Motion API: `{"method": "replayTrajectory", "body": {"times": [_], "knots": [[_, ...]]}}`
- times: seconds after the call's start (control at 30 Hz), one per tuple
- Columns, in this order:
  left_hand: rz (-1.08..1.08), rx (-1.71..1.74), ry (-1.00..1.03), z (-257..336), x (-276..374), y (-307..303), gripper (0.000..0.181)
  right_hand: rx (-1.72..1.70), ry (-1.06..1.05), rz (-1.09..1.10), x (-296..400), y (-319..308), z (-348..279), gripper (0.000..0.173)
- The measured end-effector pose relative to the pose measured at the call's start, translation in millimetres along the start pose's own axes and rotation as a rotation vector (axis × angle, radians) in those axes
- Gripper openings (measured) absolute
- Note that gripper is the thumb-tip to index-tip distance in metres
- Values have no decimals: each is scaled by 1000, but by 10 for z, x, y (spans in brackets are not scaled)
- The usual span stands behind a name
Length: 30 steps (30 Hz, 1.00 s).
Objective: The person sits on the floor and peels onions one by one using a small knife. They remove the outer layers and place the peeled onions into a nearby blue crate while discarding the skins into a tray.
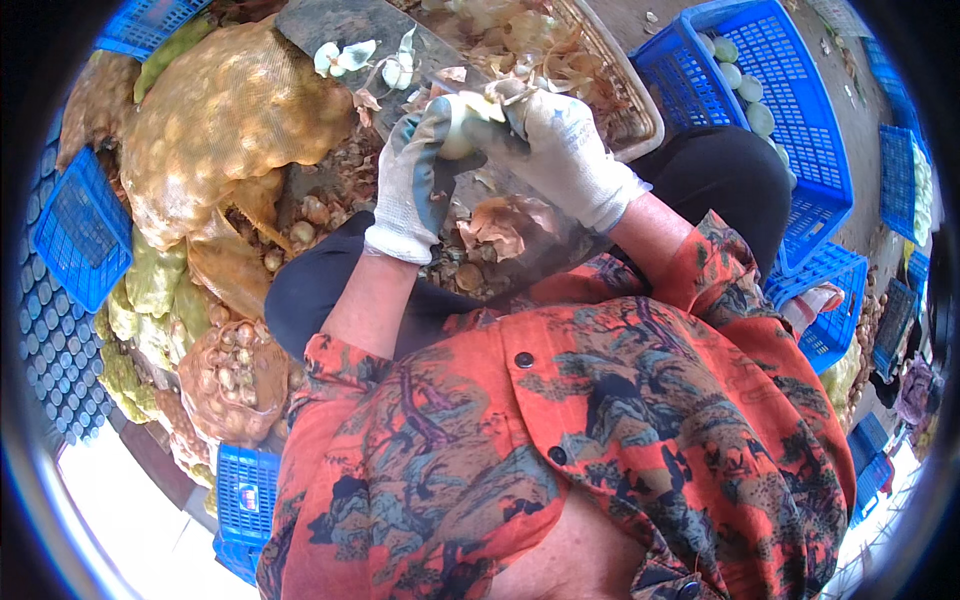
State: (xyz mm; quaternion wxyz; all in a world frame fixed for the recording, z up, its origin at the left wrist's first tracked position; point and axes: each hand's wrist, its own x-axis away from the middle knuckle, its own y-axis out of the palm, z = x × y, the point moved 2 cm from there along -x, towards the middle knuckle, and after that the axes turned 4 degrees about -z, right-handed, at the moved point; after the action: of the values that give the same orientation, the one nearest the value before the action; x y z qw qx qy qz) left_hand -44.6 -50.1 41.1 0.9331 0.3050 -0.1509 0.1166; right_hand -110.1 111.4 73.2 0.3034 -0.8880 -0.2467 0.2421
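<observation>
In front of my lap, both hands wear whitish knit work gloves with grey-blue palms. My left hand (412,180) grips a pale, partly peeled onion (459,139) from its left side. Close against the onion's right side, my right hand (562,142) has its fingers closed on dry onion peel (510,90). A pale yellow flap stands up between the hands. Just beyond the onion shows a thin grey edge, perhaps a knife blade; blur and the fingers hide the rest. Greenish-white onion layers (356,56) lie on a grey board (315,22) past my hands.
Beyond my right hand stands a rimmed tray (637,112) of papery skins. To its right, a blue plastic crate (806,112) holds several peeled onions (750,86). A large mesh sack of onions (225,112) bulges at left. Loose skins (510,229) cover the space before my lap.
</observation>
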Motion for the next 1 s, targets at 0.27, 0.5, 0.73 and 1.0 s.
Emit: {"method": "replayTrajectory", "body": {"times": [0.27, 0.5, 0.73, 1.0], "knots": [[-125, -5, -57, 19, -16, 12, 45, -84, 226, 179, -18, 51, 617, 29], [-254, 145, -78, 96, -45, -9, 58, -764, 491, 102, 48, -234, 456, 35], [-319, -39, -32, 127, -38, 145, 59, -323, 135, 97, 28, -119, 83, 21], [-231, 18, 11, 94, -142, 94, 66, -332, 303, 24, 124, -334, 154, 41]]}}
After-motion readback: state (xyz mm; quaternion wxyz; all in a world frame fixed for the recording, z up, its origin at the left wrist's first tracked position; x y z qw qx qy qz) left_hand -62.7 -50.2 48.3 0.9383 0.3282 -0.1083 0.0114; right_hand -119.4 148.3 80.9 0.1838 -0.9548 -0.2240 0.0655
